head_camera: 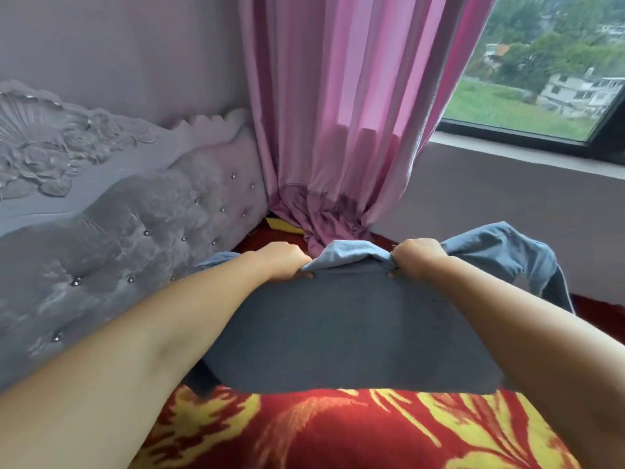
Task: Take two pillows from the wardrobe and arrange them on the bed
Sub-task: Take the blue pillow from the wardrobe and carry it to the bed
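A dark blue-grey pillow [345, 336] lies on the bed's red and yellow patterned blanket [338, 431], near the headboard. Its far edge has a lighter blue flap of cover [348, 253] folded up. My left hand [284, 262] grips that far edge on the left side. My right hand [419, 260] grips it on the right side. Loose light blue fabric [507, 247] sticks out past my right hand. I see no second pillow and no wardrobe.
A grey tufted headboard [135, 214] with carved flowers runs along the left. A pink curtain [338, 130] hangs in the corner, its bottom bunched on the bed. A window [541, 79] and grey wall [490, 204] are on the right.
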`<state>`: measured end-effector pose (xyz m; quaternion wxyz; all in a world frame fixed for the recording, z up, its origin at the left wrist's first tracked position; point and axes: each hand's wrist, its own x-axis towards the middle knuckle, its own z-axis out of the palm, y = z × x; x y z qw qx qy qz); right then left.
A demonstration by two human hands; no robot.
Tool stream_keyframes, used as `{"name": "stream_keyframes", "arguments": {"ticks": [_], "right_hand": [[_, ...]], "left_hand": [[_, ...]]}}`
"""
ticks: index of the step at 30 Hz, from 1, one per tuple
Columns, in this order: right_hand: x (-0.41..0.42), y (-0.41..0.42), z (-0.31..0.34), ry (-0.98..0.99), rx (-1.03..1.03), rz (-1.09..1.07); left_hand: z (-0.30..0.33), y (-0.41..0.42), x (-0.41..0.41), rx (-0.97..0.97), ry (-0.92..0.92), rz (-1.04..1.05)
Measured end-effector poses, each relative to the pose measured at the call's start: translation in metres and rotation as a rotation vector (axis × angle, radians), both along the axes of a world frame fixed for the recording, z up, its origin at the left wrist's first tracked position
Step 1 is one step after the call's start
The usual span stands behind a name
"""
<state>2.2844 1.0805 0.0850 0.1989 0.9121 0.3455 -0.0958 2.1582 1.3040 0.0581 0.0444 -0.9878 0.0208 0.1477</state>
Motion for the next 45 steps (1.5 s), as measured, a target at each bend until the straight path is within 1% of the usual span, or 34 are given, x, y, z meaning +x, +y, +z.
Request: {"name": "stream_keyframes", "arguments": {"ticks": [3,8,11,15,18,22,25,28,30,33,35,38,43,45], "right_hand": [[0.016,0.067,-0.019,0.046,-0.024,0.030],[0.025,0.156,-0.025,0.007,0.001,0.190],[0.041,0.173,-0.015,-0.012,0.026,0.179],[0.075,0.164,0.008,-0.027,0.022,0.119],[0.115,0.159,0.026,-0.068,0.003,0.107],[0.188,0.183,0.034,-0.084,-0.110,0.183],[0.236,0.230,0.024,-0.033,-0.143,0.327],[0.255,0.268,0.005,0.035,-0.242,0.439],[0.257,0.284,-0.011,0.048,-0.292,0.502],[0.251,0.303,-0.025,0.048,-0.280,0.566],[0.242,0.313,-0.022,0.039,-0.270,0.591],[0.235,0.321,-0.010,0.005,-0.264,0.619],[0.234,0.342,0.022,0.050,-0.278,0.529],[0.238,0.356,0.031,0.057,-0.283,0.514]], "left_hand": [[-0.027,0.060,0.007,-0.003,0.019,0.022],[-0.032,0.143,-0.006,0.089,0.051,0.122],[-0.022,0.159,0.010,0.146,0.007,0.111],[-0.005,0.150,0.054,0.172,-0.057,0.079],[-0.001,0.138,0.093,0.098,-0.118,0.122],[-0.017,0.138,0.148,-0.068,-0.188,0.251],[-0.042,0.149,0.172,-0.167,-0.128,0.446],[-0.063,0.155,0.172,-0.271,-0.029,0.612],[-0.075,0.152,0.164,-0.275,0.004,0.670],[-0.086,0.154,0.151,-0.268,-0.023,0.754],[-0.087,0.158,0.141,-0.272,-0.043,0.780],[-0.079,0.171,0.133,-0.302,-0.046,0.761],[-0.045,0.203,0.131,-0.404,-0.009,0.691],[-0.032,0.218,0.132,-0.422,-0.028,0.699]]}}
